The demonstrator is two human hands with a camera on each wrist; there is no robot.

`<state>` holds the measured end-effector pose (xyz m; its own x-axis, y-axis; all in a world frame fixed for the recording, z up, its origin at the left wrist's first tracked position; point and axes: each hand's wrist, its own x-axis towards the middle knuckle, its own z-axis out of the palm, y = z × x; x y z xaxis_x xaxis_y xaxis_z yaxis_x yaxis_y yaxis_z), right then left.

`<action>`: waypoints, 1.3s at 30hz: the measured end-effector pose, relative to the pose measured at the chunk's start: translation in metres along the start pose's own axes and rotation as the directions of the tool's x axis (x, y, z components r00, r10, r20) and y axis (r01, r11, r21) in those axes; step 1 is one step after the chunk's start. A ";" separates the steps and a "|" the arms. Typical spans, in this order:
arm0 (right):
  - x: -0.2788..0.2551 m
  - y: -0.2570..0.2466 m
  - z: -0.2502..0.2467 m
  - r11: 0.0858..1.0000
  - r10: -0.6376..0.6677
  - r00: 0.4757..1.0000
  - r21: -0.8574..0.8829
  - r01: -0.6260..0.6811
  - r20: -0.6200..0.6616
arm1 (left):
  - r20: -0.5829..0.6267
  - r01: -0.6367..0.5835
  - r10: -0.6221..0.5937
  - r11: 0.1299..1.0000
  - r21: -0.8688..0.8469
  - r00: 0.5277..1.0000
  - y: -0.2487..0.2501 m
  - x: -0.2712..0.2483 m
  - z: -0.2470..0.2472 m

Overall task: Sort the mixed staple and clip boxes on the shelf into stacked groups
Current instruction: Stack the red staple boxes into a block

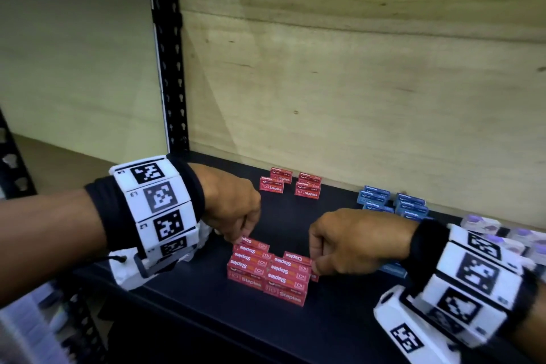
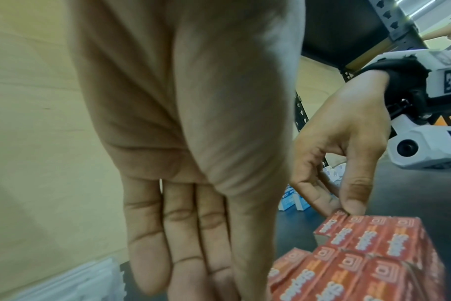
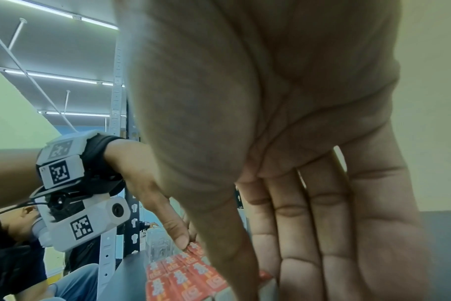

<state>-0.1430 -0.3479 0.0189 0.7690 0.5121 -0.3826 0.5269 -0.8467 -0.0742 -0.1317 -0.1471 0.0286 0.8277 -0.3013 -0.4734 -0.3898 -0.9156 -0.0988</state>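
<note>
Shelf point(image 1: 189, 298): my red boxes sit near the front edge — a hard bump could knock them off.
Red stack point(image 1: 267, 273): two tall piles side by side; they could tip over.
Left hand point(image 1: 230, 210): pinching the top box of the left pile.
Right hand point(image 1: 348, 242): pinching the right pile's top box — a slip drops it.

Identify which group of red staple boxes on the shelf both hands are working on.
The front stack of red staple boxes, near the shelf edge: left hand touches its left column, right hand its right. The smaller red group by the back wall sits untouched.
</note>
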 end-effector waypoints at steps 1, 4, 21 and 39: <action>0.000 0.001 0.001 1.000 -0.002 1.000 0.024 0.002 0.003 | 0.003 0.002 -0.002 1.000 -0.007 1.000 0.000 -0.001 0.001; 0.001 0.002 0.001 0.997 -0.011 1.000 0.080 0.010 0.012 | 0.012 -0.002 0.002 0.999 -0.046 1.000 0.001 -0.002 0.001; 0.011 -0.004 0.003 0.994 -0.033 0.999 0.102 0.034 -0.004 | 0.106 -0.037 0.050 0.991 -0.128 0.993 0.011 0.003 -0.004; 0.026 0.007 -0.021 0.999 -0.034 0.999 0.025 0.033 0.031 | 0.020 0.050 -0.048 0.993 -0.109 0.999 0.003 0.013 -0.019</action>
<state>-0.1117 -0.3372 0.0275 0.7393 0.5356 -0.4080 0.5428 -0.8327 -0.1094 -0.1143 -0.1587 0.0386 0.8374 -0.2513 -0.4854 -0.3013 -0.9532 -0.0264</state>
